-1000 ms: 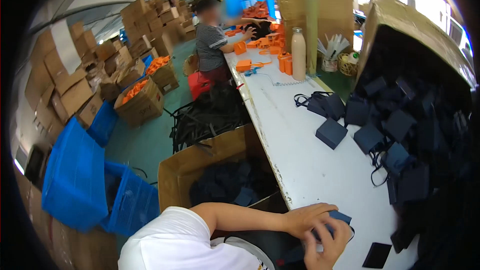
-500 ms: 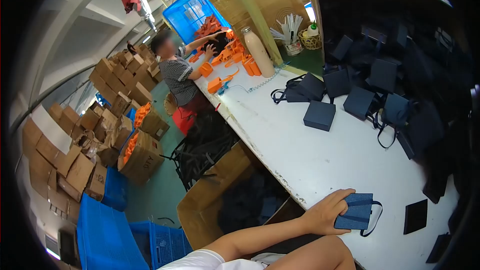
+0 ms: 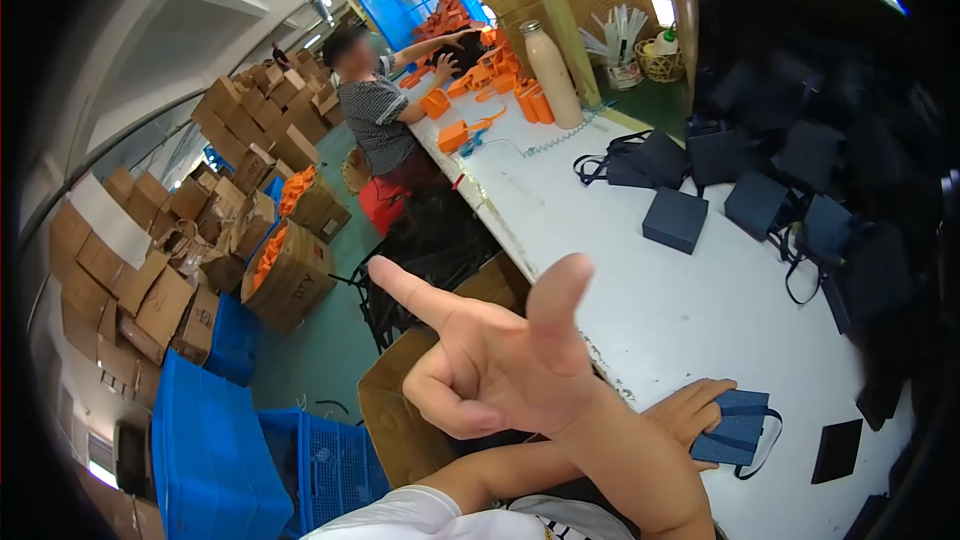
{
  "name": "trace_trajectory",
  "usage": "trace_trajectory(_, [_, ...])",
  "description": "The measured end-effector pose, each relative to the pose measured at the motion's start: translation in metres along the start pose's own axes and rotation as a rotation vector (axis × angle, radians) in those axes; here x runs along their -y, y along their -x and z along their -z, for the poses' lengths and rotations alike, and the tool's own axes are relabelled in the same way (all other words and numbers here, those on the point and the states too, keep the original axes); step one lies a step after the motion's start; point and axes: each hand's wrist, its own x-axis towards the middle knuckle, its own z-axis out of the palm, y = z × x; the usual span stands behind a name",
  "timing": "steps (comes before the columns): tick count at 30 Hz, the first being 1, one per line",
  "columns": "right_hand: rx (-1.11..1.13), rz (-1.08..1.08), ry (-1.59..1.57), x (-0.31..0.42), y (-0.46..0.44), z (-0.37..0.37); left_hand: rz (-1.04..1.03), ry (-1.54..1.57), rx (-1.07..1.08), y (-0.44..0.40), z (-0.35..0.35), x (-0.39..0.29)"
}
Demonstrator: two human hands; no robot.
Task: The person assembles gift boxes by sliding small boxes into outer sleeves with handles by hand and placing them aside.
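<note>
On the white table (image 3: 640, 315), the person's left hand (image 3: 688, 414) holds a blue box (image 3: 738, 448); the right hand (image 3: 500, 360) is up, half open, empty.

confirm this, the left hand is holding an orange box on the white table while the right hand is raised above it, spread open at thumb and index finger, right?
Not quite: the box in the left hand is dark blue, not orange, as the head view shows. The white table and the raised right hand are as you say.
</note>
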Motion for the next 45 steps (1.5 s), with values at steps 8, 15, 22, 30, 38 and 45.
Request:
trace_trajectory(8, [0.014,-0.051,0.095,0.013,-0.011,-0.004,0.003,-0.016,-0.006,0.002,-0.005,0.005])
trace_trajectory(15, [0.008,-0.056,0.07,0.008,0.003,-0.002,-0.011,-0.034,0.002,0.0,-0.002,0.004])
trace_trajectory(22, [-0.024,-0.045,0.136,0.013,0.013,-0.013,0.007,-0.031,0.024,-0.002,0.002,-0.001])
trace_trajectory(30, [0.003,0.005,0.054,0.011,0.019,-0.012,0.008,-0.013,0.025,-0.002,0.004,-0.002])
trace_trajectory(38, [0.232,0.363,0.26,-0.078,-0.009,-0.091,-0.075,0.005,-0.004,-0.001,-0.004,0.012])
trace_trajectory(45, [0.179,0.184,0.105,-0.065,-0.005,-0.081,-0.058,-0.003,0.02,-0.002,-0.003,0.012])
